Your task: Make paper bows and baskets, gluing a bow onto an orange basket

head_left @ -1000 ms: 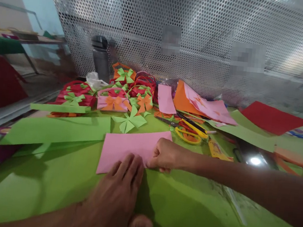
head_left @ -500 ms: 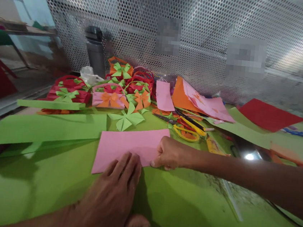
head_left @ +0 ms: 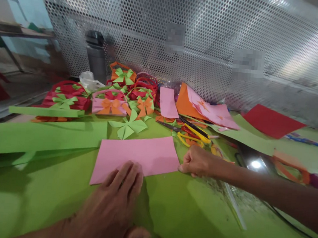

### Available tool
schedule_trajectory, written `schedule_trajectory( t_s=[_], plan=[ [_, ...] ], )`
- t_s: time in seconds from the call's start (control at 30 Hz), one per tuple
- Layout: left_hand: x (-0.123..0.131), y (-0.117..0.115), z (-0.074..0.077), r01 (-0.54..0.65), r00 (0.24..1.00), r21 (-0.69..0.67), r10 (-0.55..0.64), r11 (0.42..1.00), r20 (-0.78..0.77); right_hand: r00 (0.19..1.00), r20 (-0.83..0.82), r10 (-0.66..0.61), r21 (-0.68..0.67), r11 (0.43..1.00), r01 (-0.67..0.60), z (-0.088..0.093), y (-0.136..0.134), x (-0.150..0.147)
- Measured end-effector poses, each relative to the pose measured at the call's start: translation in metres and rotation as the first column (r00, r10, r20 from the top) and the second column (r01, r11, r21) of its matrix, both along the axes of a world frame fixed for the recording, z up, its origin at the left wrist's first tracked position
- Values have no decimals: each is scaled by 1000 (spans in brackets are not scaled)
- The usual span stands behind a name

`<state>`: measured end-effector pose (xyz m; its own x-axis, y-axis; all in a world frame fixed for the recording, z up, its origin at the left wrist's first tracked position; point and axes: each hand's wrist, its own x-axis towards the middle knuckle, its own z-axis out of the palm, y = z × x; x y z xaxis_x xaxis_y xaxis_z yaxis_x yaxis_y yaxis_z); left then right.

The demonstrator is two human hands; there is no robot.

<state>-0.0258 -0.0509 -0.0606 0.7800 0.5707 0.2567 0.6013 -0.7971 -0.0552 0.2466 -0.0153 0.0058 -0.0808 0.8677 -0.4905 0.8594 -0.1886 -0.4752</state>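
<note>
A pink sheet of paper (head_left: 141,151), which looks folded, lies flat on the green tabletop. My left hand (head_left: 118,194) rests on its near edge, fingers stretched out and thumb spread to the side. At the sheet's lower right corner is my right hand (head_left: 197,161), curled into a fist with the thumb tip at the corner. Nothing shows inside that fist. Just beyond it lie yellow-handled scissors (head_left: 191,139). A green paper bow piece (head_left: 128,125) sits behind the sheet.
Green paper sheets (head_left: 51,138) lie at left. Behind stand several small paper bags, including a pink one (head_left: 110,106), and a grey bottle (head_left: 95,57). Pink, orange and red sheets (head_left: 274,121) lie at back right. A dark phone-like device (head_left: 253,159) reflects light. A perforated metal panel (head_left: 145,30) closes the back.
My right fist has slid rightward along the pink paper to its corner, uncovering its right end. My left hand stays on the paper. The whole view has shifted slightly.
</note>
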Motion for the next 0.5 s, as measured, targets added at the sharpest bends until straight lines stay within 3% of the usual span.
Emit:
schedule_trajectory(
  t_s=[0.3, 0.37, 0.5],
  plan=[
    [-3, 6, -10, 28, 996, 17, -30, 999, 80, 999, 46, -21, 49, 999, 19, -3, -6, 12],
    [-2, 13, -1, 35, 996, -41, -32, 999, 85, 996, 81, -23, 110, 994, 14, -1, -8, 14],
    [5, 37, 30, 110, 993, -271, -94, 956, 69, 994, 105, 2, 326, 945, -37, 12, -15, 9]
  ],
)
